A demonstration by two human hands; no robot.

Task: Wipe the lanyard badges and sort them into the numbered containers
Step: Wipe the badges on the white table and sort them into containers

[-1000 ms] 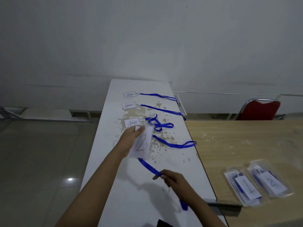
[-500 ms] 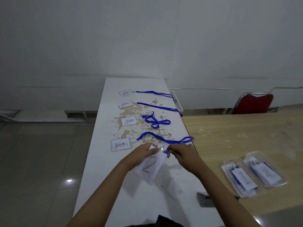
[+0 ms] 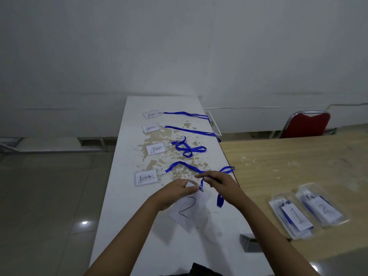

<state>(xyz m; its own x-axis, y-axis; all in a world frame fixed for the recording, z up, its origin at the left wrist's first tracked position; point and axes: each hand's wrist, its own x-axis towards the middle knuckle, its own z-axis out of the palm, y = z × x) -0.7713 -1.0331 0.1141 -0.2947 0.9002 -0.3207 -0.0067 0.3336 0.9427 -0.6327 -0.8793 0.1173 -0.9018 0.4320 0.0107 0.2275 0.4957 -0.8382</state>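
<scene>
My left hand (image 3: 175,191) pinching the "2" badge (image 3: 189,210) at centre frame, my right hand (image 3: 221,184) gripping its blue lanyard (image 3: 220,202), bare bench (image 3: 179,251) below.

A long white table (image 3: 127,226) (stained brown mid-length) is set against a bare grey-white wall (image 3: 179,46). A wooden table (image 3: 288,160) is butted alongside, a red chair (image 3: 305,125) placed behind. Light is reflected in the tiled floor (image 3: 49,206).
</scene>
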